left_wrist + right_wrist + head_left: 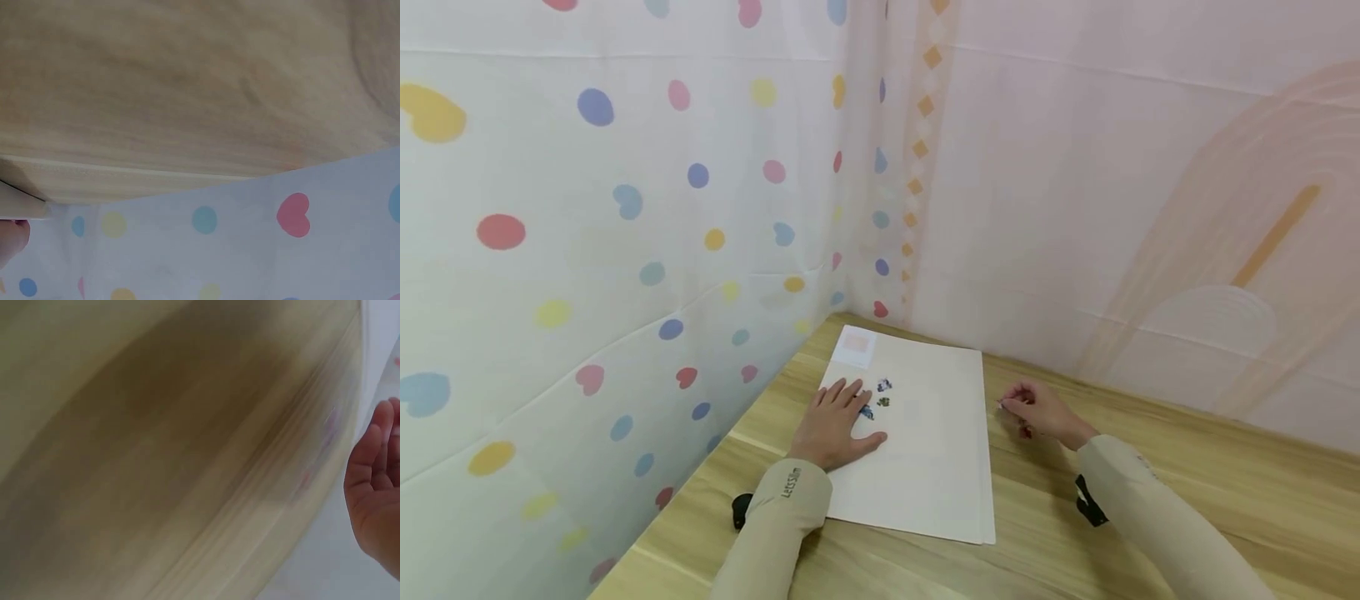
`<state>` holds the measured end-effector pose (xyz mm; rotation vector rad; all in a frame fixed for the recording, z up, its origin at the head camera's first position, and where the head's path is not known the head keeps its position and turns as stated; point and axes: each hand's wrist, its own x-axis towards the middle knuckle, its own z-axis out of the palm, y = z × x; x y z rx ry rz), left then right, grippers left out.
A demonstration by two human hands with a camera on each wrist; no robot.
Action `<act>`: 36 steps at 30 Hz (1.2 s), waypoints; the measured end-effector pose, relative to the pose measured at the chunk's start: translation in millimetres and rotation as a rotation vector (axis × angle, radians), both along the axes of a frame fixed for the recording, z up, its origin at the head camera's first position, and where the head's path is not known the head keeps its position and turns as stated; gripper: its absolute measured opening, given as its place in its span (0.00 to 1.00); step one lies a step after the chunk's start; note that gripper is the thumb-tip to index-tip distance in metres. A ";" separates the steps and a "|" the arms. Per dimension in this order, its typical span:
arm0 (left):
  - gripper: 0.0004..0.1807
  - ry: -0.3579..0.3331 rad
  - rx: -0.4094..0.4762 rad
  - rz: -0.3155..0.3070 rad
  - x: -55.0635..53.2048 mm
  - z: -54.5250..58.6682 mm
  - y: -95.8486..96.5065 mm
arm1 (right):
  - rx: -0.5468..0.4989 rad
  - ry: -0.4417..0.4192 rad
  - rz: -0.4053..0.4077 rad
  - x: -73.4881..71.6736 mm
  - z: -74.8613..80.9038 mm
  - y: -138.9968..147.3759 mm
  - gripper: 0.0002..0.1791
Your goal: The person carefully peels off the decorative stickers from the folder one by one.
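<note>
- A curtained-off table corner is shown; whether it is set up in a home or a studio cannot be told.
- The wood-grained table point(925, 571) is flanked on its left by a white cloth point(625, 283) printed with coloured dots and hearts.
- Behind the table, a pinkish cloth point(1037, 167) patterned with arches and diamonds is hung.

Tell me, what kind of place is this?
Maybe a little indoor craft corner, though I can't be sure: a wooden table stands by a dotted cloth and a pinkish cloth, and on it lies pale paper with tiny colourful shapes.
</note>
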<state>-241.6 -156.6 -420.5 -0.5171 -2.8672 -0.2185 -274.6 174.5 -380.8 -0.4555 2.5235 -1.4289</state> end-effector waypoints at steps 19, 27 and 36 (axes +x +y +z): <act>0.41 -0.020 -0.028 0.026 -3.3 0.3 4.5 | 0.134 -0.068 -0.024 11.6 0.2 70.3 0.05; 0.41 -0.017 -0.014 0.020 -5.9 -2.0 5.5 | 0.166 0.030 0.010 8.9 -5.1 73.9 0.04; 0.41 -0.008 -0.014 0.015 -6.0 -0.7 6.6 | 0.301 0.182 -0.038 8.1 -10.0 71.2 0.02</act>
